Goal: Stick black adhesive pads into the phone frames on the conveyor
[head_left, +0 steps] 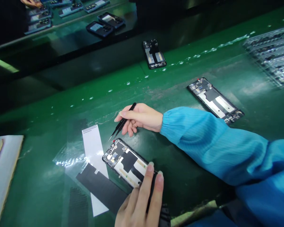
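An opened smartphone frame [125,164] lies flat on the green table [49,192], its exposed board and black and tan layers facing up. Its long axis runs from upper left to lower right in the head view. The fingertips of the left hand [138,201] lie over the frame's lower-right end; whether that grip closes around the frame is hidden, so cannot tell. The right hand [142,118], from a blue sleeve [203,145], is closed on black tweezers [115,132], pinched near their upper end. Their tips point down and left, just off the frame's upper-left end and not touching it; the right hand is nearer that end. Beside the frame lie a white strip [93,145], a black strip [101,189] and clear film [68,157]. Farther up the table are two more frames [214,99] [153,53], with stacked parts [267,53] at far right.
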### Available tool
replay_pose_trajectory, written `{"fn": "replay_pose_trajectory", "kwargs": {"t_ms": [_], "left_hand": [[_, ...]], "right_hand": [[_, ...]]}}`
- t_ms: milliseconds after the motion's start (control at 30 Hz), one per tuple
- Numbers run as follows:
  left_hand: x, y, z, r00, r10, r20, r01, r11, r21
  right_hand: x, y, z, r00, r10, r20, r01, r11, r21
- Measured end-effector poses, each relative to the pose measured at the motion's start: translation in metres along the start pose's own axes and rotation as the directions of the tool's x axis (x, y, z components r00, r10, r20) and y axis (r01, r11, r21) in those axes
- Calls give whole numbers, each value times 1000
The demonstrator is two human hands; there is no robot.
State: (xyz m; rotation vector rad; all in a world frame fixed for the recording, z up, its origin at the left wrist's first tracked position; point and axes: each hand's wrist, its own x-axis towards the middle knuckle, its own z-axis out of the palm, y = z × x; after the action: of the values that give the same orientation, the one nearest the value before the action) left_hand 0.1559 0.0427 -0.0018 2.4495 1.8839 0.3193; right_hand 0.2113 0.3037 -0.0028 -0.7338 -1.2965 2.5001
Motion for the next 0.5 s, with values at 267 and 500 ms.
{"fn": "replay_pose_trajectory", "kwargs": {"t_ms": [267, 500], "left_hand": [[4, -4, 1, 992, 116, 48, -121, 987, 103], [4, -3, 4, 990, 136, -32, -131, 983, 131]], "right_hand": [[0, 3, -1, 1000, -7, 2, 7, 1000, 12], [-1, 1, -1, 1000, -7, 4, 7, 1000, 4]]}}
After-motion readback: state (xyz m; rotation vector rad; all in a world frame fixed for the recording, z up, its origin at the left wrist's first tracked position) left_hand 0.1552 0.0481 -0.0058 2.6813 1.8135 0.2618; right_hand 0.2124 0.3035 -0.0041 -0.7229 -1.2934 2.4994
